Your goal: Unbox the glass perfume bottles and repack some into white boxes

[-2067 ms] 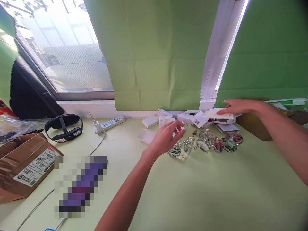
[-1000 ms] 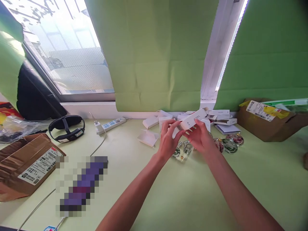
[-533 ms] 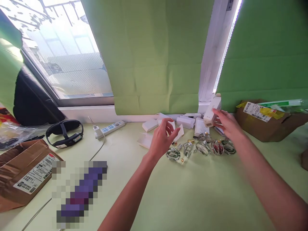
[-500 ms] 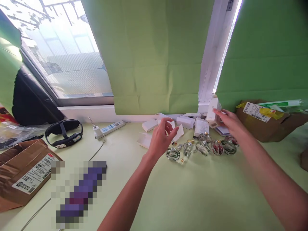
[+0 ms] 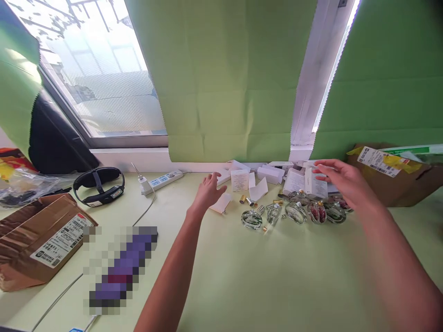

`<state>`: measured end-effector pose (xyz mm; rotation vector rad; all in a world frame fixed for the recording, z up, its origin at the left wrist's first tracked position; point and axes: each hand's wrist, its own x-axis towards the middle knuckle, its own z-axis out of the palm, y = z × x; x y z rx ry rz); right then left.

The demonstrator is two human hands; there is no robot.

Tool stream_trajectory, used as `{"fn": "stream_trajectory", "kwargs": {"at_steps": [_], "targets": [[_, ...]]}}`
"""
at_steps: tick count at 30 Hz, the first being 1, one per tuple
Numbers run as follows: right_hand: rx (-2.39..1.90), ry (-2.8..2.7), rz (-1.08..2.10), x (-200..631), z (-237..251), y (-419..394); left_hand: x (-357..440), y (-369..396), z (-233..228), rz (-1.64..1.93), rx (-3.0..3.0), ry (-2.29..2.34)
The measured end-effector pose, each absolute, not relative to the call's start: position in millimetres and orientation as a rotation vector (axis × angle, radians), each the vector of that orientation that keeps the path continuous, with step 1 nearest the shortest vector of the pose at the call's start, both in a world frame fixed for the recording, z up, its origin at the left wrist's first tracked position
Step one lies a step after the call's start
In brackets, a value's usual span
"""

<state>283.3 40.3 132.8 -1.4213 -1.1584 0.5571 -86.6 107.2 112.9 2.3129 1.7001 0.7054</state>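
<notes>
My left hand hovers at the left end of a row of small white boxes, its fingers apart and holding nothing. Close to its fingertips lie a white carton and an opened white flap of card. Over on the right, my right hand has its fingers spread at the upper edge of a white box that stands among the others. Below the boxes are several round glass bottles that look like perfume bottles, among them a clear one and a reddish one. Small gold and silver caps lie between them.
A cardboard box stands at the back right, and another at the left. Near the window sill are a power strip and a black headset. A blurred-out purple object with a cable lies at front left.
My right hand has lowered the white box from the air to among the other boxes and its fingers have opened. My left hand has moved left, away from above the bottles.
</notes>
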Motion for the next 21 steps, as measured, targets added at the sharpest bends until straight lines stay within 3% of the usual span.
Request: {"fn": "stream_trajectory", "kwargs": {"at_steps": [8, 14, 21], "targets": [[-1.305, -1.152, 0.686, 261, 127, 15, -91, 174, 116, 0.461, 2.319, 1.875], [-1.402, -1.31, 0.652, 274, 144, 4, -90, 238, 105, 0.16, 2.278, 2.009], [-1.599, -1.491, 0.697, 282, 150, -3, -97, 261, 84, -0.023, 2.27, 2.024]]}}
